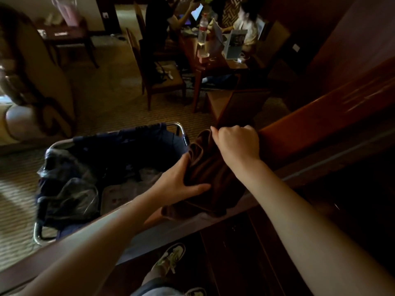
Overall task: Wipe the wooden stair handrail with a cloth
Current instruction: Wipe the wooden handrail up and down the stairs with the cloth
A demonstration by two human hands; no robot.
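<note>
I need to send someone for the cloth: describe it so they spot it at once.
Find the long reddish-brown wooden stair handrail running diagonally across the view. On it, above the dark fabric laundry cart, lies a bunched dark brown cloth, gripped by the left hand and right hand. It is the only soft, crumpled thing on the rail.

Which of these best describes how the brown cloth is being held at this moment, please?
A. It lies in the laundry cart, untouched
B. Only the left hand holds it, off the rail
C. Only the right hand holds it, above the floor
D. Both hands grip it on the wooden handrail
D: the left hand and the right hand both grip the bunched cloth, which rests on the handrail.
</note>
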